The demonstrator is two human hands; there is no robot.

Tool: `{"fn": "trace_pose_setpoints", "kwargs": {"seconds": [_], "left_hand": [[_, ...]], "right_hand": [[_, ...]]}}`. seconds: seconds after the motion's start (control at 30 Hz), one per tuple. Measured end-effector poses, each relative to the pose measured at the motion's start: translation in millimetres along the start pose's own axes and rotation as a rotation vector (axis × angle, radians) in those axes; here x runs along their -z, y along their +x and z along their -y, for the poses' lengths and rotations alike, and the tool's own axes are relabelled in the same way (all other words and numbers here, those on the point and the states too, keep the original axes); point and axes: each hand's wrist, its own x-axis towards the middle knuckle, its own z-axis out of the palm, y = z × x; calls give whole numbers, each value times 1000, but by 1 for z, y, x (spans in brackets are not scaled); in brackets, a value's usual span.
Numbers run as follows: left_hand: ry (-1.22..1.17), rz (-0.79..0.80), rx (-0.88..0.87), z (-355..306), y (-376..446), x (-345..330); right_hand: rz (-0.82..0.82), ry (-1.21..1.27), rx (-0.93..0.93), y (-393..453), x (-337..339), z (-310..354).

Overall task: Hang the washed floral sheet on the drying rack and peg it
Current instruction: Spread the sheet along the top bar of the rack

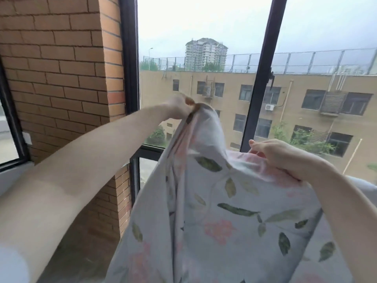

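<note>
cotton-looking floral sheet is held up in front of the window frame, hanging down from both hands, not on any rack yet. no drying rack or pegs visible in this view.

left hand is raised up against the window frame's left pane, fingers curled tight around a bunched corner of the sheet. something brownish sits at that grip, blurred, can't tell what it is. right hand is lower, below and right of the frame's middle bar, pinching a fold of the top edge, fingers curled into the cloth.

judgement: step in hand is spreading the top edge before it goes over a rail.

risks from here:
- sheet is gathered into a rope under the left hand. if it goes over like that it dries creased and bunched.
- right-hand pinch looks shallow. wet cloth is heavy, so a tug could pull it free and drop the lower half to the floor.
- brick wall is just left of the window frame. a swinging edge could brush it and pick up dirt.
</note>
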Motion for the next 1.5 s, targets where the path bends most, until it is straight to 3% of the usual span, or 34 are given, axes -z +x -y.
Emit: {"fn": "trace_pose_setpoints", "kwargs": {"seconds": [0.07, 0.13, 0.2, 0.33, 0.37, 0.5, 0.6, 0.73, 0.87, 0.97, 1.07, 1.23, 1.33, 1.5], "left_hand": [[156, 287, 50, 19, -12, -17], [302, 428, 31, 26, -22, -29], [298, 402, -37, 20, -31, -32], [-97, 316, -175, -32, -70, -27], [-103, 322, -217, -46, -83, -31], [259, 268, -385, -67, -126, -77], [417, -26, -424, -65, -129, -109], [352, -193, -381, -57, -118, -121], [381, -285, -379, -55, -124, -125], [375, -288, -347, -64, -127, -129], [397, -282, -313, -64, -126, -127], [417, -257, -261, -74, -132, -128], [453, -257, -242, -75, -132, -127], [443, -223, -217, -78, -138, -125]], "right_hand": [[49, -50, 12, -1, 0, 0], [83, -168, 48, -2, 2, -1], [93, -257, 70, -2, 1, -2], [64, -269, 96, -2, -3, 1], [49, -274, 99, -2, -4, 1], [-16, -265, 121, -3, -1, -4], [-286, -62, 306, -19, -2, -14], [-723, 252, 519, -72, -22, -63], [-968, 256, 439, -111, -44, -142], [-933, 380, 180, -136, -53, -199], [-813, 300, -75, -150, -64, -232], [-373, 255, -230, -161, -82, -282], [-315, 297, -259, -154, -95, -294], [-389, 346, -329, -162, -105, -319]]}}
